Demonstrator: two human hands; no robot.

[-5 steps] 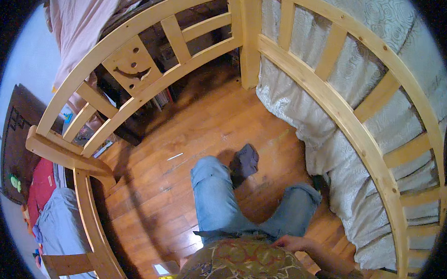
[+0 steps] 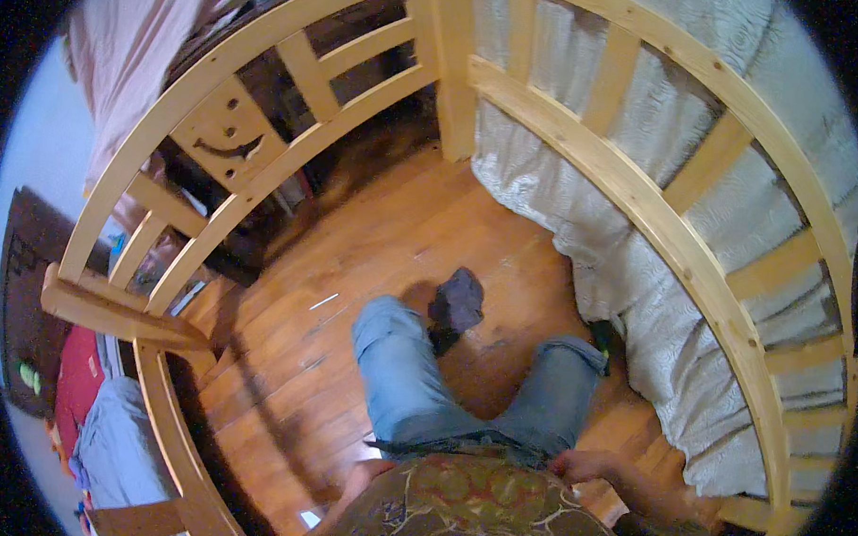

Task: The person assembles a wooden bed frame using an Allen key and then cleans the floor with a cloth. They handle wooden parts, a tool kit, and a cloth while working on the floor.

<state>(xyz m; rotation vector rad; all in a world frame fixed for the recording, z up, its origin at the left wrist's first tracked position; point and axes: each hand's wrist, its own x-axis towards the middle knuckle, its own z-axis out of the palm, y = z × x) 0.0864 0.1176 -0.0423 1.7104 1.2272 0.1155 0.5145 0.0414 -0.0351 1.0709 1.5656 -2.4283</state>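
My right hand (image 2: 581, 465) is at the right side of my waist, against the top of my blue jeans (image 2: 397, 371) and the hem of my brown patterned shirt (image 2: 468, 496). Its fingertips are blurred and partly hidden. On the other side, my left hand (image 2: 366, 475) shows only in part beside the shirt at my left hip, its fingers out of sight. Whether either hand grips the cloth cannot be told. A crumpled dark grey cloth piece (image 2: 459, 299) lies on the floor near my left knee.
A pale wooden bed frame (image 2: 453, 108) with slatted rails surrounds the wooden floor (image 2: 373, 233). Silvery white curtain fabric (image 2: 626, 303) hangs along the right. A thin white stick (image 2: 324, 301) lies on the floor. Blue bedding (image 2: 125, 446) and a red cloth (image 2: 80, 379) are at left.
My left hand has come into sight at the left hip. The right hand has shifted slightly right along the waist. The whole view has shifted a little.
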